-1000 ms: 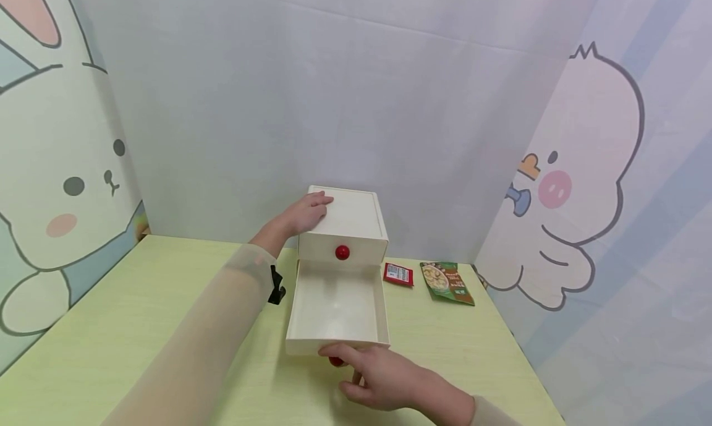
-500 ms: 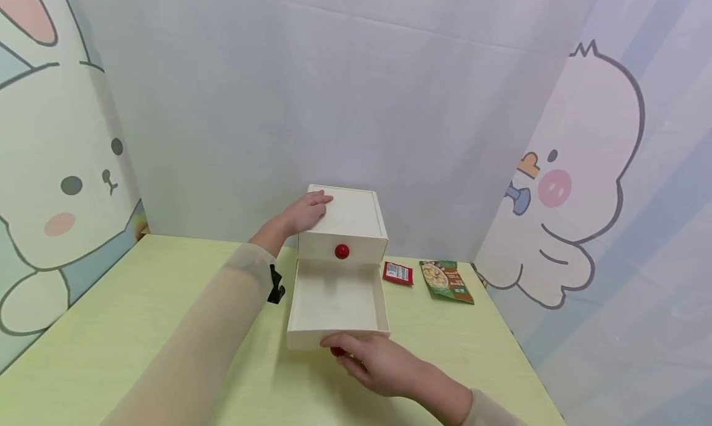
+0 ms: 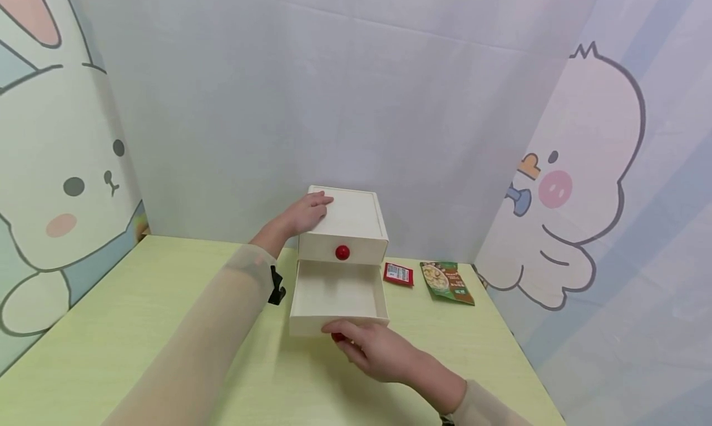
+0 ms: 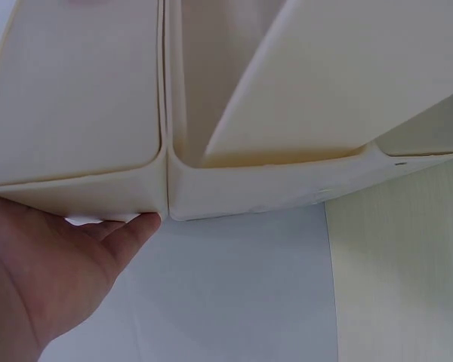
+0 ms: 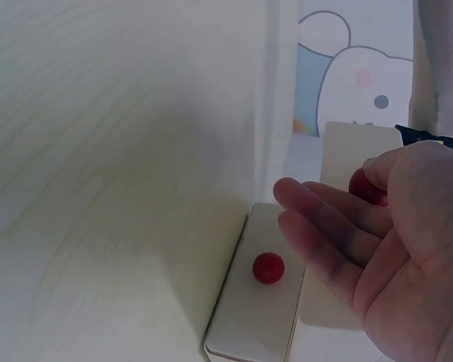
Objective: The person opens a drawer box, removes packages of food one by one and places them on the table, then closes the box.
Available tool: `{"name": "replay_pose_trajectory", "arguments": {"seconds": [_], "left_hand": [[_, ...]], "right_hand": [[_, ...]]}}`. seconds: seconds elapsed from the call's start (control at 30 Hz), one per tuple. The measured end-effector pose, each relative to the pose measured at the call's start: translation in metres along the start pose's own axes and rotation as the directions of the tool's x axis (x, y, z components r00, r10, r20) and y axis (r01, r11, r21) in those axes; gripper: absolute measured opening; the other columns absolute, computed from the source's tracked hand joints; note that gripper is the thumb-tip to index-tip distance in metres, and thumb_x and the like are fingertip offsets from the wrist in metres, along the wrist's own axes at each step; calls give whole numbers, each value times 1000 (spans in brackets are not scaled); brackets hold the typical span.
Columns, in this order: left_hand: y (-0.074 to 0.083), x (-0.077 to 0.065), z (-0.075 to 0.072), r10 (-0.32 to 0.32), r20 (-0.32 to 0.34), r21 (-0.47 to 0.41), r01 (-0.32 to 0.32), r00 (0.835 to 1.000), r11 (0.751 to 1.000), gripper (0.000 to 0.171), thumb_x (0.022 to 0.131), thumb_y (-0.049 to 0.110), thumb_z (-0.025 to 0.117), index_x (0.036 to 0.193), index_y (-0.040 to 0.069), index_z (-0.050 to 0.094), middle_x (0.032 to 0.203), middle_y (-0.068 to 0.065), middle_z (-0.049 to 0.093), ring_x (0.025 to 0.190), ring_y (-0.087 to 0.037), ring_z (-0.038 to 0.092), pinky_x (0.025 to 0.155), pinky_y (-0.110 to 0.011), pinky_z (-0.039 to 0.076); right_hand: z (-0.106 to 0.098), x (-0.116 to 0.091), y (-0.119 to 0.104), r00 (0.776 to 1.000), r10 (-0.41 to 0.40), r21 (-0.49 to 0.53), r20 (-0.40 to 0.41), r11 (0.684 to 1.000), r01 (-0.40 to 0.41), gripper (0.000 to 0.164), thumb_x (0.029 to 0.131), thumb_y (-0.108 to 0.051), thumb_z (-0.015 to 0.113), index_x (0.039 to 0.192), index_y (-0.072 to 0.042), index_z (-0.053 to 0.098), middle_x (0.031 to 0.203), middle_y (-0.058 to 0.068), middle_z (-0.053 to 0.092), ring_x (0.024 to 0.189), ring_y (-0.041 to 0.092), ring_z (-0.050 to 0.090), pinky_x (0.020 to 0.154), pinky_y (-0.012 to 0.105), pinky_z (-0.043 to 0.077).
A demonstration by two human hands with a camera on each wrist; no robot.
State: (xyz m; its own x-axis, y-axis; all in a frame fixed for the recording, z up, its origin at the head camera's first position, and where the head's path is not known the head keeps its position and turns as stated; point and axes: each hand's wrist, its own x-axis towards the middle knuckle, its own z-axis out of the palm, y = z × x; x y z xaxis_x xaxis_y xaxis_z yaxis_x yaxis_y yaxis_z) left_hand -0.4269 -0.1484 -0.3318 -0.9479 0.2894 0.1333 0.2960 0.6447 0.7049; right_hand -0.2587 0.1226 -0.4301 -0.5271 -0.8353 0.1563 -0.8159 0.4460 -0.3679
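A white drawer cabinet [image 3: 347, 213] stands against the back curtain. Its upper drawer front [image 3: 318, 248] is closed and carries a red knob [image 3: 342, 253]. Below it, a drawer [image 3: 334, 291] is pulled partway out with nothing visible inside. My right hand [image 3: 381, 353] pinches that drawer's red knob [image 5: 368, 188] between thumb and index finger, other fingers extended. In the right wrist view, another red knob [image 5: 269, 268] sits on a closed drawer front beside the table surface. My left hand [image 4: 57, 268] rests on the cabinet's left top edge, fingers fairly straight over the top.
To the right of the cabinet lie a small red packet [image 3: 399, 274] with a white label and a green and brown food pouch [image 3: 447, 282]. The pale yellow-green table [image 3: 161, 290] extends to both sides. Curtains with cartoon animals surround it.
My right hand has moved forward with the knob, and the drawer has slid some way into the cabinet. The left hand stays in the same place.
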Motion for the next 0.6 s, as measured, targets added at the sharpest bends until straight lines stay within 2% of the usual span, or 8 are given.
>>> {"name": "replay_pose_trajectory", "arguments": {"seconds": [0.13, 0.37, 0.6], "left_hand": [[0, -1, 0, -1, 0, 10, 1, 1000, 1000, 62, 112, 29, 29, 170, 10, 41, 185, -13, 18, 173, -39, 9, 140, -59, 11], [-1, 0, 0, 1, -6, -8, -1, 1000, 1000, 60, 113, 28, 31, 169, 10, 43, 185, -13, 19, 173, -38, 10, 140, -58, 10], [-1, 0, 1, -7, -6, -1, 7, 1000, 1000, 60, 114, 30, 30, 170, 11, 42, 185, -12, 19, 173, -38, 10, 140, -59, 11]], "right_hand": [[-2, 2, 4, 1000, 29, 25, 9, 999, -29, 34, 116, -18, 56, 149, -20, 61, 125, 2, 75, 100, 0, 60, 91, 17, 58], [-2, 8, 8, 1000, 14, 3, -20, 1000, -14, 34, 116, -18, 57, 149, -19, 63, 124, -1, 75, 100, -1, 61, 91, 16, 57], [-4, 15, 13, 999, 22, -1, -40, 1000, -22, 33, 116, -18, 56, 148, -20, 63, 131, 0, 75, 102, 0, 62, 93, 19, 57]]}}
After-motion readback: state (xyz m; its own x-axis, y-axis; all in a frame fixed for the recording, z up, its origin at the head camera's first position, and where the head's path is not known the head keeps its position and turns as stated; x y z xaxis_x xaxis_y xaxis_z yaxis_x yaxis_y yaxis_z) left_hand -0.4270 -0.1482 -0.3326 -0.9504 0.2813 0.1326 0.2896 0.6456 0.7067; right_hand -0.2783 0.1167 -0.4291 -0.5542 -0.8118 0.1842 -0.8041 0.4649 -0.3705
